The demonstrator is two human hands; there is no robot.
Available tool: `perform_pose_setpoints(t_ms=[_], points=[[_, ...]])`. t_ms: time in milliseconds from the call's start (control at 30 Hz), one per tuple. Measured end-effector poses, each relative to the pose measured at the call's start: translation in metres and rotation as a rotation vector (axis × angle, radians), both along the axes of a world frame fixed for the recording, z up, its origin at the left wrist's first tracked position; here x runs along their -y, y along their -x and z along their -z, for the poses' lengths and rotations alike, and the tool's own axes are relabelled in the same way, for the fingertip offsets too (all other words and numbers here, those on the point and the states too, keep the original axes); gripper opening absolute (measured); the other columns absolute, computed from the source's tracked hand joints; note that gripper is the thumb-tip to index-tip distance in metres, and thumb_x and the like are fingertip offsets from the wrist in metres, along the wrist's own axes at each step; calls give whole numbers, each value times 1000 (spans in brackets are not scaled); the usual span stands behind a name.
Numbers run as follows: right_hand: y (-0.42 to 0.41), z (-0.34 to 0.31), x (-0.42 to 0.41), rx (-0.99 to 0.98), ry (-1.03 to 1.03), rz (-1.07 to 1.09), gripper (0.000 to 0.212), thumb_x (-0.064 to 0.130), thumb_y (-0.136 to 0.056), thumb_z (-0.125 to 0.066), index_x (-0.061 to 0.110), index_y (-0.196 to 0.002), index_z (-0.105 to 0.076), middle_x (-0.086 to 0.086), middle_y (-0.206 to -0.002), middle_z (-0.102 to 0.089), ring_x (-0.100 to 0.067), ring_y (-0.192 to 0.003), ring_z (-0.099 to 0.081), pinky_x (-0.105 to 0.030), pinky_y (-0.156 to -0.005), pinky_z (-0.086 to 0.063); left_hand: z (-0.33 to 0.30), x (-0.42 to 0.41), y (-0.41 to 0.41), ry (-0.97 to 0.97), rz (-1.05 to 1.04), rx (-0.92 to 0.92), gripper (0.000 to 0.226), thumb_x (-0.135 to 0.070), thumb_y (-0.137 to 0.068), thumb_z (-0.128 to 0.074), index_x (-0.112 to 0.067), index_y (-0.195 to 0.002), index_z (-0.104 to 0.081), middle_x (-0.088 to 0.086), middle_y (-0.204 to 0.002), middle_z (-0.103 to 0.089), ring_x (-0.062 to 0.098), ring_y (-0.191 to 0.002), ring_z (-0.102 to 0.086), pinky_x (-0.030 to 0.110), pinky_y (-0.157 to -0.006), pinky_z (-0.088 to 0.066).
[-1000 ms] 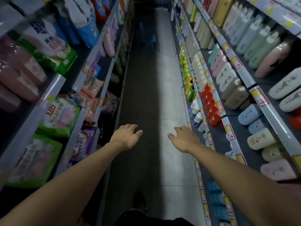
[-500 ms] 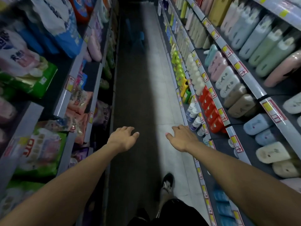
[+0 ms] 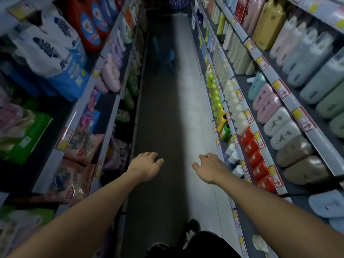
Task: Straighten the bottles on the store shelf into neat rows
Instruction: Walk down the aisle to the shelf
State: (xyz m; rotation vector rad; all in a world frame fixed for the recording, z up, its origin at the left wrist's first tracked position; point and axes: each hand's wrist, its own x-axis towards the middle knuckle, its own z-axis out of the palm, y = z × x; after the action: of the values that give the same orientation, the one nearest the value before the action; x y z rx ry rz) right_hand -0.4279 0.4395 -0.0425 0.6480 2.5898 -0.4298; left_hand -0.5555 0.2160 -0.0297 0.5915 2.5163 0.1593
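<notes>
The right hand [image 3: 211,167] hangs over the aisle floor with fingers spread loosely and nothing in it, its little-finger side just beside the front edge of the right-hand shelving. The left hand [image 3: 146,165] mirrors it over the dark strip of floor, also wide and empty.

Compared with a second ago, both hands hold almost the same pose, but the shelves have slid past: the red cartons [image 3: 256,155] and the small white bottles with blue labels [image 3: 230,157], which lay ahead of the right hand, now sit level with it. A shoe [image 3: 191,229] has come into view below, mid-stride. I judge the person is walking down the aisle to a working spot, so no straightening has begun.

The bottles to tidy fill the right shelving: pink, white and tan ones [image 3: 283,131] on the upper near shelf, tall pale ones [image 3: 309,56] above, and white-capped ones [image 3: 236,107] with green ones [image 3: 214,90] farther along the lower shelves.

On the left are soft bags of detergent [image 3: 54,53] and pink refill packs [image 3: 109,75], not part of the job. A blue stool [image 3: 165,56] stands far down the aisle. Price-tag rails [image 3: 260,140] jut in front of every row, so a reaching hand must clear them.
</notes>
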Motion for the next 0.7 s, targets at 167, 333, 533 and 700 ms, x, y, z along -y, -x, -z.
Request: perform_pose_setpoints(t_ms=[167,333,533,700], points=[[53,3,-52,15,1,-18,68,61,-104,-30,16,-155,-42,-13,-154,-45,-33,-141,-42,-46,-111,-41,-2,-43,48,3,-33,-14,65,-60,-103,-30,-25,-157,-35,3,-162,-38,28,-148,-34,44,-117,-31],[102,8,-87,41,-11,-44,70,61,-104,-30,15,-154,-43,-13,-154,-46,-33,-141,-43,-46,-113,-41,3,-67,93,7,-74,-12,66,-61,-102,-29,-25,-157,-36,3,-162,-38,28,-148,-35,44,-116,-31],[172,17,-106,65,-37,-89,71,62,-104,-30,15,-156,-42,-12,-155,-45,-33,-142,-44,-46,-113,-41,15,-84,161,-2,-102,2,67,-62,-101,-30,-25,-157,-36,3,-161,-39,28,-147,-36,45,-116,-32],[246,26,-115,88,-40,-102,70,62,-103,-31,16,-153,-44,-11,-153,-47,-32,-140,-45,-46,-110,-43,28,-94,234,-9,-98,34,69,-62,-100,-29,-24,-157,-35,4,-161,-39,28,-147,-36,45,-116,-33]])
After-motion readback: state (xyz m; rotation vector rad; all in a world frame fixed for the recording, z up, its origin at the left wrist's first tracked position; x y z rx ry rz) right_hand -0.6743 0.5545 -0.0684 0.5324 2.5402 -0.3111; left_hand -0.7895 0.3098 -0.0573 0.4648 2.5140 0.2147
